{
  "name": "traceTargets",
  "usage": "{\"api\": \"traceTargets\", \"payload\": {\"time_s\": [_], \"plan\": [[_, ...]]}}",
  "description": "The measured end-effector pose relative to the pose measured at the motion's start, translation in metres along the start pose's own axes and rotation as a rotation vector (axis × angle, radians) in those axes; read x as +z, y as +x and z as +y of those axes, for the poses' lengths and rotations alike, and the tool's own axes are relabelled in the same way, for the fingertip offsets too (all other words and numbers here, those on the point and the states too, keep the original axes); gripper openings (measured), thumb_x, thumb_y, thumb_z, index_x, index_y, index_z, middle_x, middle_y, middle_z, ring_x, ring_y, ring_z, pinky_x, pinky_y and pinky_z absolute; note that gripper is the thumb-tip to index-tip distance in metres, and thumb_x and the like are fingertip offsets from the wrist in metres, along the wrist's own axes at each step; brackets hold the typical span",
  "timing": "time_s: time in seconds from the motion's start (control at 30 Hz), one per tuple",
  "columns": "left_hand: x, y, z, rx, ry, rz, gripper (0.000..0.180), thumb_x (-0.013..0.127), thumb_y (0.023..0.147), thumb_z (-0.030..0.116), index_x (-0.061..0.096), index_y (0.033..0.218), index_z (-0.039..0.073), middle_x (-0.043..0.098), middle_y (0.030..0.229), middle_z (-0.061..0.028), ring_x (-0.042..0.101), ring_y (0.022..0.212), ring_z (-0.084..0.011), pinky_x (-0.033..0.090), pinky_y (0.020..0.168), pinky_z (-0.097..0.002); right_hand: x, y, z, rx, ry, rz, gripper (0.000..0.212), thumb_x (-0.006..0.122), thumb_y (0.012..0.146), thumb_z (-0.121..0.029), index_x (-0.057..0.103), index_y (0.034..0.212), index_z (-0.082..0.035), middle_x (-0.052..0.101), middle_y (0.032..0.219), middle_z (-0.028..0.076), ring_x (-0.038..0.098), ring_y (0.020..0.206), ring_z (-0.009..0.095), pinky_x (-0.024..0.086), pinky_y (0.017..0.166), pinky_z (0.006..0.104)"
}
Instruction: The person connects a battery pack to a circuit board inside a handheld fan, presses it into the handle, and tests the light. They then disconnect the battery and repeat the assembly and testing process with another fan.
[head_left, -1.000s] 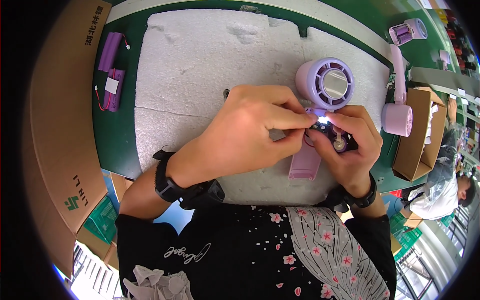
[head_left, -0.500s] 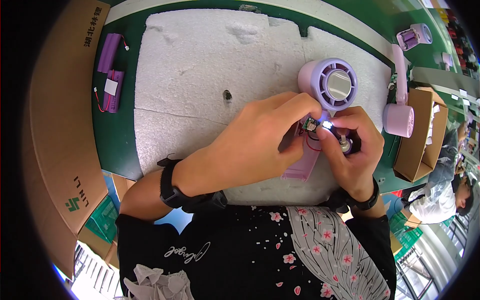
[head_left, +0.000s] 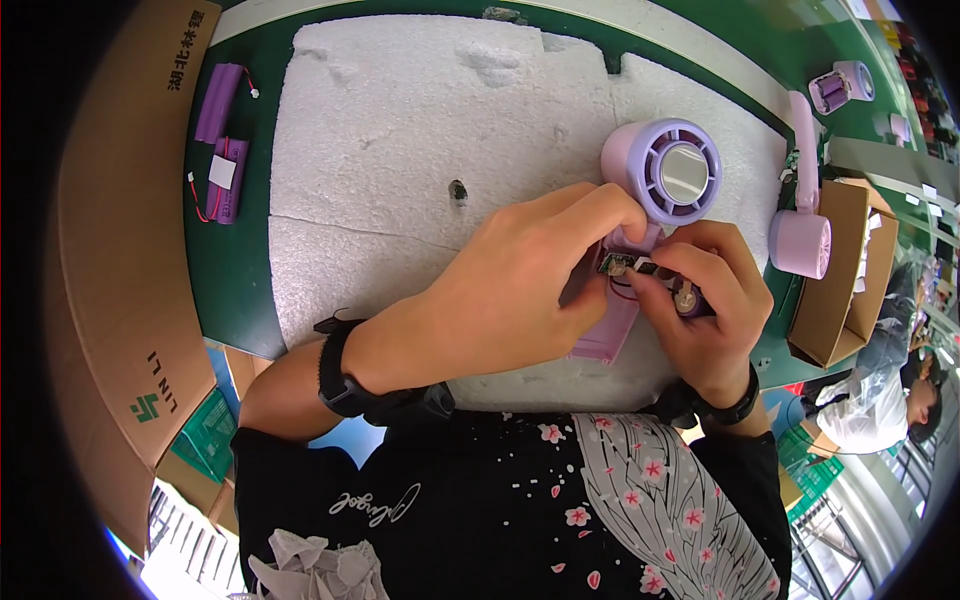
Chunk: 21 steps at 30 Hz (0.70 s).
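Note:
A lilac handheld fan (head_left: 665,165) lies on the foam slab, its round grille with a mirror-like disc facing up. Its opened pink handle (head_left: 603,340) points toward me. My left hand (head_left: 545,265) is closed around the handle's upper end, index finger near the fan head and thumb low on the side. Over the handle sits a small green circuit board (head_left: 618,264) with red and black wires. My right hand (head_left: 715,305) pinches the board's right end, by a white part. The round end of a purple battery cell (head_left: 687,298) shows within that hand's curled fingers.
White foam (head_left: 400,130) covers the green table. Purple battery packs (head_left: 228,180) with wired plugs lie at left, beside a big cardboard box (head_left: 120,300). On the right are another pink fan (head_left: 800,240) and a small open carton (head_left: 845,290). A co-worker (head_left: 870,410) sits beyond.
The bright white light at the board has gone out. My right fingers have shifted slightly, and the board now lies flatter. The left hand has barely moved.

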<state>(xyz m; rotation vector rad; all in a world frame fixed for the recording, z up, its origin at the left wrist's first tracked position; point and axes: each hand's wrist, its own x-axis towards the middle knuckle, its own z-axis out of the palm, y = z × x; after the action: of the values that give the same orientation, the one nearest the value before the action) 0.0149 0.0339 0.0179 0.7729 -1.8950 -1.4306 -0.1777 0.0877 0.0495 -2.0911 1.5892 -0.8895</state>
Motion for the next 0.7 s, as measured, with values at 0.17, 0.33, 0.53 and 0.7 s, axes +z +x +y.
{"api": "traceTargets", "payload": {"time_s": [0.17, 0.33, 0.53, 0.7], "plan": [[0.0019, -0.0004, 0.0008, -0.01, 0.009, 0.008, 0.038, 0.067, 0.074, -0.008, 0.058, 0.109, 0.006, 0.063, 0.097, -0.0074, 0.063, 0.077, -0.0208, 0.051, 0.069, -0.0313, 0.0013, -0.0028, 0.0023, 0.002, -0.003, 0.04, 0.029, 0.087, 0.068, -0.003, 0.07, 0.092, -0.003, 0.066, 0.086, 0.011, 0.066, 0.066, 0.02, 0.052, 0.056, 0.0283], [0.0016, -0.0009, 0.0011, -0.024, 0.011, 0.01, 0.038, 0.067, 0.074, -0.008, 0.057, 0.108, 0.006, 0.062, 0.097, -0.0075, 0.063, 0.076, -0.0205, 0.051, 0.068, -0.0312, 0.003, -0.0037, 0.0038, -0.006, 0.002, 0.044, 0.03, 0.087, 0.067, -0.002, 0.071, 0.091, -0.003, 0.067, 0.087, 0.01, 0.066, 0.065, 0.02, 0.052, 0.055, 0.0276], [0.0028, -0.001, -0.0033, 0.006, -0.006, 0.015, 0.037, 0.066, 0.075, -0.009, 0.057, 0.108, 0.005, 0.062, 0.096, -0.0078, 0.063, 0.075, -0.0204, 0.051, 0.067, -0.0314, 0.0041, -0.0053, 0.0038, -0.043, -0.03, 0.044, 0.027, 0.087, 0.067, -0.001, 0.071, 0.089, -0.003, 0.067, 0.087, 0.01, 0.066, 0.063, 0.019, 0.051, 0.053, 0.0273], [0.0016, -0.0004, -0.0002, 0.0, 0.005, 0.024, 0.035, 0.066, 0.075, -0.009, 0.056, 0.106, 0.005, 0.062, 0.094, -0.0079, 0.062, 0.073, -0.0204, 0.05, 0.066, -0.0315, 0.0038, -0.0036, 0.0011, -0.03, -0.047, 0.045, 0.026, 0.086, 0.067, -0.001, 0.072, 0.089, -0.003, 0.066, 0.086, 0.01, 0.065, 0.063, 0.019, 0.051, 0.053, 0.0275]]}}
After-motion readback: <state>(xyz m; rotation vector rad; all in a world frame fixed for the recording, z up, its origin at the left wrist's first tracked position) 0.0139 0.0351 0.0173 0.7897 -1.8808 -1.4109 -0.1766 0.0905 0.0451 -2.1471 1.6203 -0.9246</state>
